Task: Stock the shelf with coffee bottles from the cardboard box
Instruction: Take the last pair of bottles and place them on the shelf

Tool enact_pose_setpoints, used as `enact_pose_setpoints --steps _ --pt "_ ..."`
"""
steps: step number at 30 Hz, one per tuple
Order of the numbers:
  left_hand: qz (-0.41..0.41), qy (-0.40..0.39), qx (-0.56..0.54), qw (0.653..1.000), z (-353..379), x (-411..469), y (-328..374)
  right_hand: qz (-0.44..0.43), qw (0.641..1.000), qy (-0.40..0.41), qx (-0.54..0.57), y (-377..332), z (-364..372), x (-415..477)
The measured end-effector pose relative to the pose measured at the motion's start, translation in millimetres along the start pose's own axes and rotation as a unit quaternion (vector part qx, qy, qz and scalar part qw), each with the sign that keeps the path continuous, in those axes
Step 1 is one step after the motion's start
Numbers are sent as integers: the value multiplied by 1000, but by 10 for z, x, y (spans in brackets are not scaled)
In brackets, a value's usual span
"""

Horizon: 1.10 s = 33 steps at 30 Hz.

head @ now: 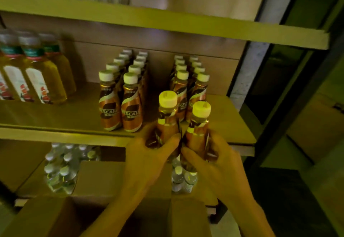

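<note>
**Two coffee bottles held at the shelf edge**

Cardboard box [104,216] sits lowest in view, matte brown, flaps open, under both forearms. Left hand [147,160] has its fingers wrapped round the waist of one coffee bottle [167,117]; right hand [214,160] grips a second bottle [199,125] the same way. Both bottles upright, side by side, nearly touching, at the front lip of the middle shelf [65,132]. Glossy copper-brown sleeves, ribbed pale screw caps, rounded shoulders. On the board behind: two double rows of matching bottles [121,97], gap between the groups. Far left, taller amber bottles [37,74] with white labels. Below, shrink-wrapped clear water bottles [61,169], somewhat blurred
</note>
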<state>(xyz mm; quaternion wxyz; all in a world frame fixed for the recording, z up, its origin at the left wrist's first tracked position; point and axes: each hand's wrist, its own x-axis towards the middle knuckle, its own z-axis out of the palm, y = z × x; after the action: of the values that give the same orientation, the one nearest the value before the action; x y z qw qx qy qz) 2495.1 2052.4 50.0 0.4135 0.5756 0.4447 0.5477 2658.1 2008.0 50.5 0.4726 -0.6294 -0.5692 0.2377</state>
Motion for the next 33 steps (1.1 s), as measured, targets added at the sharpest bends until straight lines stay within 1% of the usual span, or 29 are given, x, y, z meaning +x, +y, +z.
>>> enact_pose_setpoints --steps 2,5,10,13,16,19,22,24,27,31,33 --pt "10 -12 -1 1000 76 170 71 -11 1000 22 6 -58 -72 136" --pt "17 -25 21 999 173 433 78 -24 999 31 7 -77 -99 376" --pt "-3 -26 50 998 308 725 25 -12 999 45 10 45 -46 693" --pt "1 -25 73 997 361 771 -47 0 999 39 8 120 5 769" --pt "7 -26 81 996 397 744 -162 4 999 50 21 198 42 791" --pt "5 -15 65 998 430 695 -238 1 997 73 26 235 70 803" --pt "4 -26 67 997 422 657 -254 9 997 68 39 242 83 767" --pt "-1 -54 80 995 384 641 -263 12 997 73 20 258 112 712" --pt "9 -72 107 992 330 652 -306 17 992 111 -50 314 192 701" --pt "14 -47 129 990 323 639 -312 32 988 123 -89 322 225 759" --pt "22 -23 147 989 319 640 -330 41 992 102 -70 333 169 781"
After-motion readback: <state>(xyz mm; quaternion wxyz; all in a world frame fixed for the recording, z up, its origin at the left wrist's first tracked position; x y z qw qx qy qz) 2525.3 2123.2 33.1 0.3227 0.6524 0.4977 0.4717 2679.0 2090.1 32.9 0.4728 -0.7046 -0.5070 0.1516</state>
